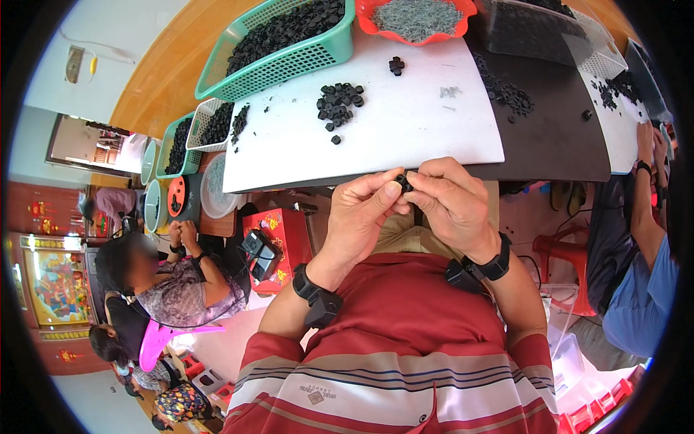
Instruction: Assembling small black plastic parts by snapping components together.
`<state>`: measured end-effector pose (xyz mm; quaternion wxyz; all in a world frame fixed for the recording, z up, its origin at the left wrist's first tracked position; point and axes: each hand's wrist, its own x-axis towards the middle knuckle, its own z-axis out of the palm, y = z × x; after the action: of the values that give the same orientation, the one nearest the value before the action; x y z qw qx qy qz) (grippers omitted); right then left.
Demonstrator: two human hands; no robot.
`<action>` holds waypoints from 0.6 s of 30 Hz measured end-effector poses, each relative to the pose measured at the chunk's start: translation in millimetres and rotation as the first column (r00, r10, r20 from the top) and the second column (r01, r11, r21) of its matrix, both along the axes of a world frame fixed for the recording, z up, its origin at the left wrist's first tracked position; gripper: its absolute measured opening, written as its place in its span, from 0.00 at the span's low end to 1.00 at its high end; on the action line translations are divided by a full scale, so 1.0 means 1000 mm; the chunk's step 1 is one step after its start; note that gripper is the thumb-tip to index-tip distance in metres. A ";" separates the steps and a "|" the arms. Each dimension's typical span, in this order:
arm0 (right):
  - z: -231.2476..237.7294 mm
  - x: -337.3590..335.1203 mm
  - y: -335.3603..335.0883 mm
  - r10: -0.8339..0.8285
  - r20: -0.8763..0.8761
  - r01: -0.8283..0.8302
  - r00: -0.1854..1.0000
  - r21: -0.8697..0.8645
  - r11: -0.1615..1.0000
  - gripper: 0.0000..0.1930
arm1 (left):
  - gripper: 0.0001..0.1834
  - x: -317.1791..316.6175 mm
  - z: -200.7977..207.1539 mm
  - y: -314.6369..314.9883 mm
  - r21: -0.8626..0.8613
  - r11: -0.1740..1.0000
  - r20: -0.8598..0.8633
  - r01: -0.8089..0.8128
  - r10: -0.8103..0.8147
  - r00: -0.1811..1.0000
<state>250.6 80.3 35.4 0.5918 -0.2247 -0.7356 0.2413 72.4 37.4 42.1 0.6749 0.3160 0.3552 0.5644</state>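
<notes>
A small black plastic part (405, 183) is pinched between the fingertips of both my hands, just off the near edge of the white work sheet (434, 134). My left hand (365, 213) grips it from the left with thumb and forefinger. From the other side, my right hand (454, 201) holds it in a thumb-and-finger pinch. Its fine shape is mostly covered by the fingers. Ahead on the sheet lies a loose pile of similar black parts (338, 105), with a small cluster of black parts (397, 66) farther off. A few thin metal pins (450, 92) lie to the right.
At the back stand a green basket (289, 69) of black parts and a red scalloped bowl (376, 27) of metal pins. More black parts (510, 98) lie on the dark board (557, 137) at right. Co-workers sit on both sides. A red box (293, 239) stands below left.
</notes>
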 end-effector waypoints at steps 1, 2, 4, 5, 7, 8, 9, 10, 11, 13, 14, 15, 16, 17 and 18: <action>0.001 0.001 0.000 -0.001 0.008 0.001 1.000 0.001 1.000 0.15 | 0.15 0.000 0.000 0.000 0.001 1.000 -0.013 -0.004 0.004 1.000; 0.001 0.002 0.000 -0.001 0.016 0.001 1.000 0.002 1.000 0.15 | 0.15 0.001 0.000 0.000 0.001 1.000 -0.014 -0.003 0.003 1.000; 0.000 0.002 0.000 -0.002 0.021 0.002 1.000 0.009 1.000 0.15 | 0.15 0.003 0.001 -0.001 0.007 1.000 -0.044 -0.013 0.013 0.999; 0.000 0.003 0.000 -0.002 0.027 0.002 1.000 0.017 1.000 0.16 | 0.15 0.003 0.002 -0.001 0.006 1.000 -0.044 -0.012 0.012 0.999; -0.001 0.004 0.000 -0.002 0.035 0.001 0.999 0.020 1.000 0.16 | 0.15 0.004 0.002 -0.001 0.010 1.000 -0.075 -0.025 0.025 0.997; -0.002 0.004 0.000 -0.001 0.043 0.000 0.999 0.024 1.000 0.16 | 0.15 0.004 0.001 0.000 0.009 1.000 -0.075 -0.024 0.025 0.997; -0.003 0.004 0.000 -0.001 0.042 0.000 0.999 0.023 1.000 0.16 | 0.14 0.005 0.001 0.000 0.017 0.999 -0.087 -0.028 0.030 0.996; -0.004 0.004 0.000 -0.004 0.044 0.002 0.999 0.031 1.000 0.17 | 0.14 0.005 0.001 0.000 0.025 0.999 -0.098 -0.033 0.035 0.995; -0.005 0.004 0.000 -0.005 0.046 0.004 0.999 0.038 0.999 0.17 | 0.14 0.005 0.000 0.000 0.024 0.999 -0.099 -0.032 0.034 0.994; -0.007 0.004 0.000 -0.009 0.054 0.007 0.998 0.048 0.999 0.17 | 0.14 0.006 -0.001 0.000 0.029 0.999 -0.120 -0.034 0.037 0.992; -0.007 0.004 0.000 -0.013 0.063 0.009 0.998 0.058 0.998 0.17 | 0.14 0.006 -0.001 0.000 0.028 0.999 -0.121 -0.033 0.036 0.992; -0.007 0.004 0.000 -0.014 0.063 0.010 0.998 0.058 0.998 0.17 | 0.14 0.007 -0.001 0.000 0.024 0.999 -0.149 -0.035 0.038 0.988; -0.007 0.004 0.000 -0.010 0.058 0.007 0.998 0.049 0.999 0.17 | 0.14 0.008 0.000 0.000 0.020 0.999 -0.177 -0.037 0.040 0.983; -0.007 0.004 0.000 -0.007 0.054 0.005 0.999 0.040 0.999 0.17 | 0.14 0.008 0.000 0.000 0.019 0.999 -0.177 -0.036 0.039 0.984; -0.007 0.005 0.000 -0.009 0.054 0.006 0.998 0.039 0.999 0.17 | 0.14 0.008 0.001 0.000 0.045 0.998 -0.236 -0.033 0.042 0.971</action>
<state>255.2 79.8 27.9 0.5767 -0.2224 -0.7551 0.2185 80.0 37.8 43.5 0.6103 0.3879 0.4276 0.5424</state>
